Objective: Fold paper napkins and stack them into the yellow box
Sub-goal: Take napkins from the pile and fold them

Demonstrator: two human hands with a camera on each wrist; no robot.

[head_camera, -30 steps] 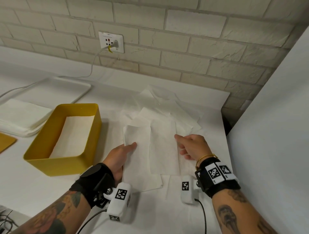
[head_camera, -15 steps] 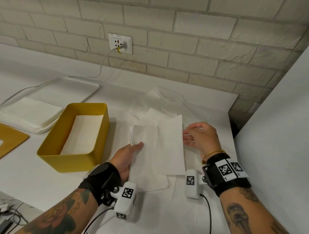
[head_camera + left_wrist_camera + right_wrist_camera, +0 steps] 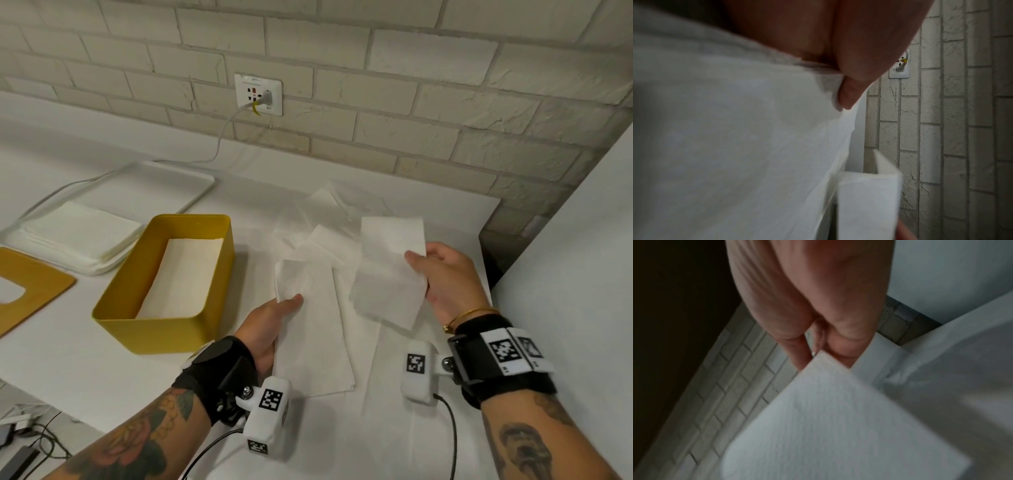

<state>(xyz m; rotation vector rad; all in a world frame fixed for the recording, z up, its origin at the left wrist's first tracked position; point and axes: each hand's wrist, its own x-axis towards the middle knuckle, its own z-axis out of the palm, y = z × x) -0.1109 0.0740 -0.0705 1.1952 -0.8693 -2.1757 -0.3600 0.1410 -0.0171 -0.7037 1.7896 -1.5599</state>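
Head view: the right hand [image 3: 448, 284] holds a folded napkin [image 3: 388, 270] lifted clear of the table [image 3: 85, 377], thumb on the near face and the other fingers behind it, gripping the sheet's right edge. The sheet hangs tilted, its upper edge beyond the fingertips toward the brick wall [image 3: 411, 102] and its lower corner below the thumb. The left hand [image 3: 270, 318] lies on a second folded napkin [image 3: 311, 329] that rests flat on the table; the thumb lies across the left edge of this sheet and the remaining fingers are hidden under or beside it, so whether they pinch or only press cannot be told. The two napkins are apart, with a strip of loose unfolded napkins [image 3: 322, 219] showing beyond both sets of fingertips. The yellow box [image 3: 164, 284] stands to the left of the left hand, near but not touching it, open, with a white sheet lying flat on its floor. Farther left lie a stack of flat napkins [image 3: 78, 236] on a white tray [image 3: 191, 181] and a yellow lid [image 3: 30, 284].

Right wrist view: thumb and fingers [image 3: 797, 352] are closed together on a corner of the folded napkin [image 3: 838, 426].

Left wrist view: the thumb tip [image 3: 851, 91] presses against white paper [image 3: 735, 146].
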